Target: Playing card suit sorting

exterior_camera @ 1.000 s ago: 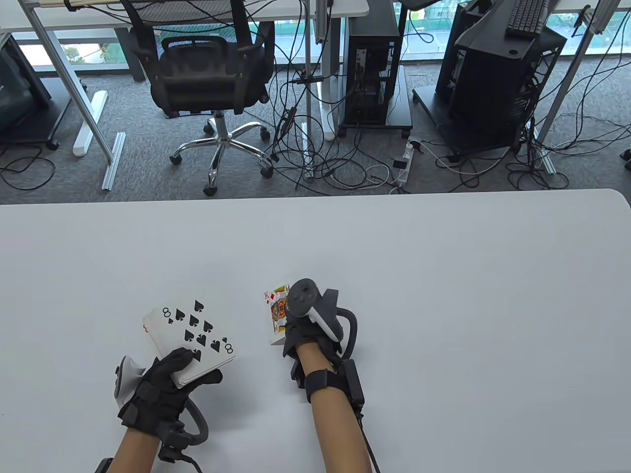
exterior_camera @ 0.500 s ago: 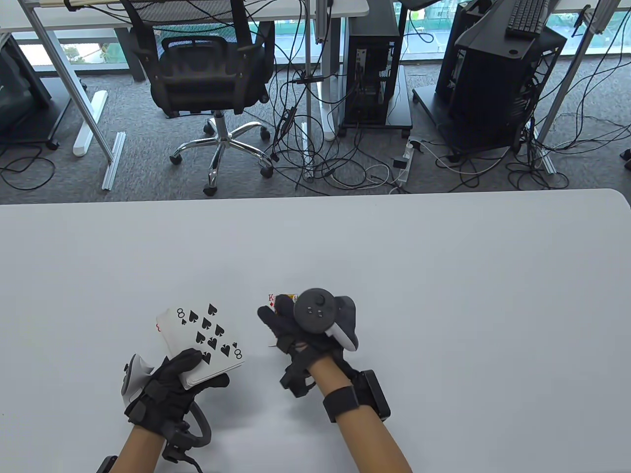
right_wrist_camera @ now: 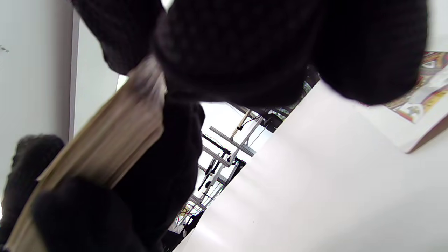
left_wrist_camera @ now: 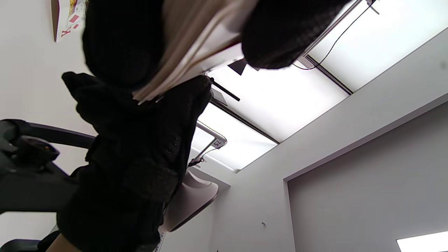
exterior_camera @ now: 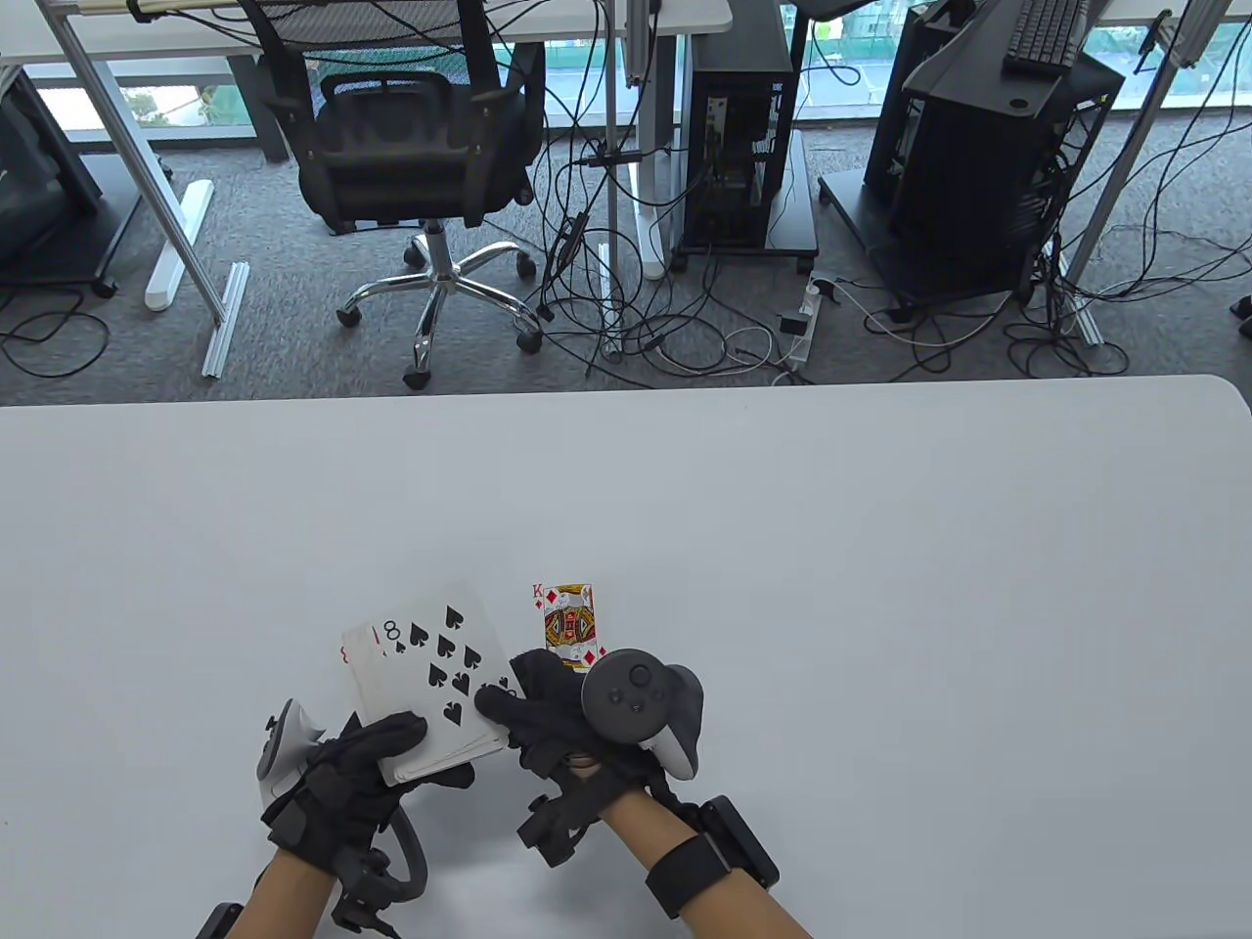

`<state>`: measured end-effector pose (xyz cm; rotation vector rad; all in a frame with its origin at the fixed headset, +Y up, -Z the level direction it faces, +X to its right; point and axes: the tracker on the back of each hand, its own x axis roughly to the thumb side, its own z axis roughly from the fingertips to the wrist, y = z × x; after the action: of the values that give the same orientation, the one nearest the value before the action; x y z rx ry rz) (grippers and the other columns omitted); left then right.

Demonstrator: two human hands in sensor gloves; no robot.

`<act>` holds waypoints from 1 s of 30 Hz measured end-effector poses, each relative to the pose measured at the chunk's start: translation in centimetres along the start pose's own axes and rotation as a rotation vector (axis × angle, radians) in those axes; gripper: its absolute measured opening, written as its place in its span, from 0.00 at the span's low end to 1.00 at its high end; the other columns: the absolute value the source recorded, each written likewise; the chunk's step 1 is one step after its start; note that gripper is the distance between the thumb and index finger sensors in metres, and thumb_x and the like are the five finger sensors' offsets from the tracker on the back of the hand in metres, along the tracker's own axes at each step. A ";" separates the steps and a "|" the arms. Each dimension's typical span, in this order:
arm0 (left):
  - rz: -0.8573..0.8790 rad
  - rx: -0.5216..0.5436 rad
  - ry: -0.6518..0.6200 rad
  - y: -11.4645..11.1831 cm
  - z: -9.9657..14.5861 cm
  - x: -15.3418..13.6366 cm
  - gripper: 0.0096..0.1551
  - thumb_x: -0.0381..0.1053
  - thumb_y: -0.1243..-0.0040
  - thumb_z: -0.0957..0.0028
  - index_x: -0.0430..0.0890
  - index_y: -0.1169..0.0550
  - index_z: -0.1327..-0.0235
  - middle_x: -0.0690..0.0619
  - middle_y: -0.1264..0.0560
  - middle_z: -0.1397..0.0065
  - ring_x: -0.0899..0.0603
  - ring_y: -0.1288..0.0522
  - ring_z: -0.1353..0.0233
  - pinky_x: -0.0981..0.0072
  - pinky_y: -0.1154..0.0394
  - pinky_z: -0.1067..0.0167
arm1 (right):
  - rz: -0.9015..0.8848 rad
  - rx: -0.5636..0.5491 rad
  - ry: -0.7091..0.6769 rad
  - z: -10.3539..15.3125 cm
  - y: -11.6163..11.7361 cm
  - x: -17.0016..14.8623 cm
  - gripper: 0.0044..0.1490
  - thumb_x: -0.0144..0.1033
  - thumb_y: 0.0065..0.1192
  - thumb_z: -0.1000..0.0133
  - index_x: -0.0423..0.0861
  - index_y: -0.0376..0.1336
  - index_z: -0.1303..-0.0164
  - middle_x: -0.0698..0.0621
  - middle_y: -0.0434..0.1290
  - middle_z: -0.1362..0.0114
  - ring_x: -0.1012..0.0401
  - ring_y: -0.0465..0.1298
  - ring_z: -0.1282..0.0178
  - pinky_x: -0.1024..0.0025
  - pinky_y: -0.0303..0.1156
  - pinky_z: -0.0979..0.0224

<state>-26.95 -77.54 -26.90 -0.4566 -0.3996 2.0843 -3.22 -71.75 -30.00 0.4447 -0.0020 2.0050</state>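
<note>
My left hand (exterior_camera: 364, 773) grips a face-up deck (exterior_camera: 430, 685) low over the white table (exterior_camera: 880, 548), with the eight of spades on top. A red card peeks out at the deck's left edge. My right hand (exterior_camera: 509, 702) has its fingers curled over the right corner of the eight of spades. The king of diamonds (exterior_camera: 567, 626) lies face up and alone on the table just beyond the right hand. In the right wrist view the deck's edge (right_wrist_camera: 105, 147) sits between dark fingers, and the king (right_wrist_camera: 425, 91) lies at the right. The left wrist view shows the deck (left_wrist_camera: 189, 52) from below.
Beyond the table's far edge are an office chair (exterior_camera: 411, 147), computer towers (exterior_camera: 743, 137) and loose cables on the carpet. The table top stretches bare to the left, right and far side of the hands.
My right hand let go of the king of diamonds, which now lies flat, and drew back left to the deck. My left hand shifted the deck right and slightly nearer.
</note>
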 end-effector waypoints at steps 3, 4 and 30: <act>0.044 -0.008 -0.007 -0.1 0.0 -0.1 0.42 0.53 0.38 0.39 0.51 0.47 0.20 0.42 0.37 0.19 0.32 0.27 0.27 0.54 0.16 0.48 | -0.074 -0.030 0.081 -0.6 -2.1 -1.4 0.30 0.36 0.61 0.45 0.24 0.65 0.50 0.48 0.80 0.66 0.65 0.78 0.80 0.61 0.81 0.66; 0.058 -0.011 -0.011 -0.1 0.0 -0.1 0.42 0.53 0.38 0.38 0.51 0.48 0.20 0.42 0.38 0.19 0.32 0.27 0.27 0.54 0.16 0.48 | -0.111 -0.037 0.114 -0.8 -2.9 -1.9 0.28 0.36 0.61 0.45 0.25 0.65 0.50 0.49 0.80 0.66 0.65 0.78 0.80 0.61 0.81 0.66; 0.035 0.038 0.012 0.0 0.2 0.2 0.41 0.54 0.39 0.38 0.51 0.48 0.20 0.42 0.38 0.19 0.32 0.28 0.26 0.54 0.17 0.47 | 1.113 -0.086 0.808 -0.6 -14.6 -12.8 0.41 0.43 0.54 0.40 0.18 0.58 0.38 0.35 0.78 0.56 0.53 0.79 0.70 0.48 0.78 0.60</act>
<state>-27.14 -77.45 -26.78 -0.4558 -0.3466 2.1181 14.29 -75.93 -37.27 -0.6025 0.2042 3.1210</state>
